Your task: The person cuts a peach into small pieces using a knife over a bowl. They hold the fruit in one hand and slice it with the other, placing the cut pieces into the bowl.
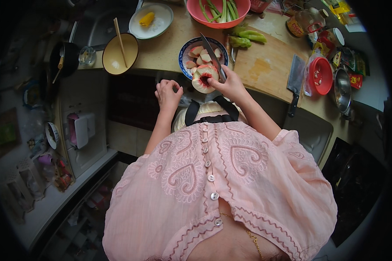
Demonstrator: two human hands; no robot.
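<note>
My right hand (pixel 231 85) grips a kitchen knife (pixel 211 54) with its dark blade pointing up and away. The same hand also holds a partly cut peach (pixel 201 85), its thumb at the red hollow in the middle. Right behind the peach stands a blue-and-white bowl (pixel 181 53) with several peach pieces (pixel 197 51) in it; the blade passes above its right side. To the left of the peach, apart from it, my left hand (pixel 168 92) is raised with its fingers curled in toward the thumb. Whatever it may pinch is too small or hidden to make out.
A cream bowl with chopsticks (pixel 113 54) and a white plate (pixel 161 31) stand left. Behind sits a pink basin (pixel 217 21) of green vegetables. On the right are a cutting board (pixel 263 63), a cleaver (pixel 295 76), a red bowl (pixel 321 69) and a metal bowl (pixel 342 87).
</note>
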